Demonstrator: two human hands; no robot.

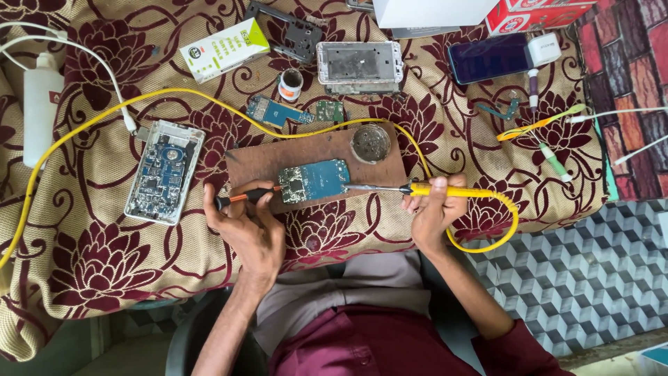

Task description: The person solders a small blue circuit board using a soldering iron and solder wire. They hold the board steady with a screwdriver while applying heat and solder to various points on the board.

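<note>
Left hand (247, 226) clenched on a small black tool (240, 198), tip touching the blue board (314, 181). Right hand (433, 209) clenched on the yellow iron (445, 189), tip on the board. Board between both grips, lying on a brown slab (261, 160). Round tin (370, 143) just above.

Tablecloth (90, 257): woven cloth, matt, coarse.
Work board (261, 159): brown wood, dull and worn.
Soldering iron (445, 189): yellow glossy plastic handle, bare metal shaft.
Circuit board (316, 179): blue, slight sheen.
Cable (76, 132): smooth yellow rubbery sheath.
Bottle (40, 104), upper left: white smooth plastic.
</note>
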